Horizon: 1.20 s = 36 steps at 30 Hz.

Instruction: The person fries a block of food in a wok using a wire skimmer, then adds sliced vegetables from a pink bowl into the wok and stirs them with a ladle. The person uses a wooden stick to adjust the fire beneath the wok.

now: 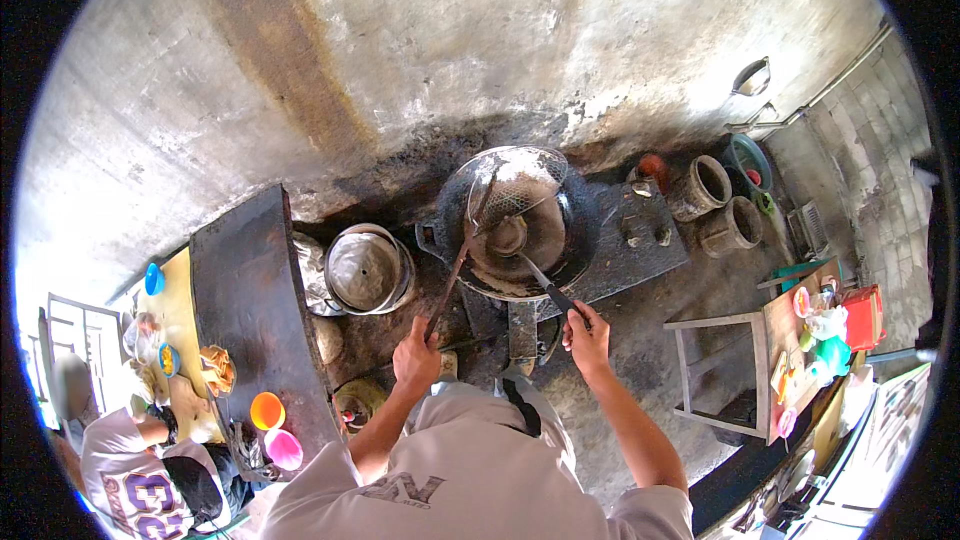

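In front of me a large blackened wok point(589, 221) rests on a dark stove slab, with brown contents that look like liquid or oil. My left hand point(415, 361) grips the long handle of a round wire-mesh skimmer point(525, 184). Its basket lies over the far part of the wok and holds nothing I can make out. Around the black handle of a ladle point(553, 292), my right hand point(588, 341) is closed. The ladle's round bowl sits in the middle of the wok, just nearer to me than the mesh.
A lidded metal pot point(365, 274) stands left of the wok, beside a dark table point(247, 300) with orange and pink bowls. Another person point(142, 472) is at the lower left. Worn buckets point(701, 187) stand at right, behind a wooden table point(780, 360) with bags and food.
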Available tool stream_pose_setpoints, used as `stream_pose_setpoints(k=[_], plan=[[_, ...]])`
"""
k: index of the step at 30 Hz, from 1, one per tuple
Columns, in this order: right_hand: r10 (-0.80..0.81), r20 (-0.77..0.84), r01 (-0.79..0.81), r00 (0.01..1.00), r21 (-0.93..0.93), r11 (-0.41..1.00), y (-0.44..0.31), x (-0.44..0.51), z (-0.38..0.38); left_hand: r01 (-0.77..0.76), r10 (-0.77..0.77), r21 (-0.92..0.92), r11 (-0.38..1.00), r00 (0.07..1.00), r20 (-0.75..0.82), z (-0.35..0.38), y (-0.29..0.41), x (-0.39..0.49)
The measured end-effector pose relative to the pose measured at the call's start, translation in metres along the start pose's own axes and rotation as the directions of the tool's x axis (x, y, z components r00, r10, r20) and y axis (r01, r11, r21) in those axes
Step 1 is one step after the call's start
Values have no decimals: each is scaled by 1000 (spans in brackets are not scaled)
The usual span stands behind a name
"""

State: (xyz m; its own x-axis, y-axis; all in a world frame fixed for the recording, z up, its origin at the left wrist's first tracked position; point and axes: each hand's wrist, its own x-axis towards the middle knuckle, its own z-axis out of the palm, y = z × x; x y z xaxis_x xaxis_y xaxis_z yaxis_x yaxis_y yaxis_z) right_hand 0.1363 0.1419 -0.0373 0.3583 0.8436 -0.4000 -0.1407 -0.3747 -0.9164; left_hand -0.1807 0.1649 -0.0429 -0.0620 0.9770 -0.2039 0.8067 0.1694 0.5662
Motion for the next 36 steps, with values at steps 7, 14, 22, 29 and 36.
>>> stream_pose_setpoints(k=[7, 14, 22, 29, 36], plan=[[-173, -53, 147, 984, -322, 935, -2, 2, -28, -59, 57, -26, 998, 996, -67, 16, -8, -1], [-258, -96, 200, 962, -399, 895, 20, 17, -44, -66, 66, -13, 998, 997, -48, 29, -10, 14], [383, 157, -373, 910, -89, 923, 40, 43, -48, -34, 34, -42, 999, 999, -1, 27, -12, 16], [503, 282, -532, 817, 30, 847, 41, 41, -46, 31, -28, -131, 991, 999, 28, 3, -27, 1], [69, 59, -27, 996, -543, 839, 26, 9, -64, 28, -30, -93, 995, 999, -15, -17, -33, -10]])
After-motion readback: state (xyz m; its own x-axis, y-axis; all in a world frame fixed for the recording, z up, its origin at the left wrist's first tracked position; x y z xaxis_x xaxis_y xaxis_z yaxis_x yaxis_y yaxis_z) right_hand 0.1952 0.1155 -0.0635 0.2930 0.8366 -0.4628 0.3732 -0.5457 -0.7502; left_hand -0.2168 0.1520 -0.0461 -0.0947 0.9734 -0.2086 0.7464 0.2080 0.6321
